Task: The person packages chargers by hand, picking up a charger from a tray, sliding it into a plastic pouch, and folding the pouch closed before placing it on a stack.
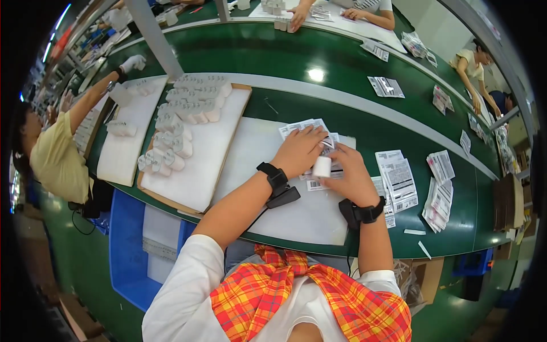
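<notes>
From the far end of the rig, I saw the right hand (352, 172) closed on a small white block (322, 167), thumb and fingers at its sides, above printed packets (289, 130) on the white mat (285, 222). Left hand (298, 150) lay palm-down over the packets; whether it pinched one, I couldn't tell. More white units (196, 109) stood in rows on a pale board (196, 171), left. Packet piles (400, 181) lay right, on the green table (458, 242).
</notes>
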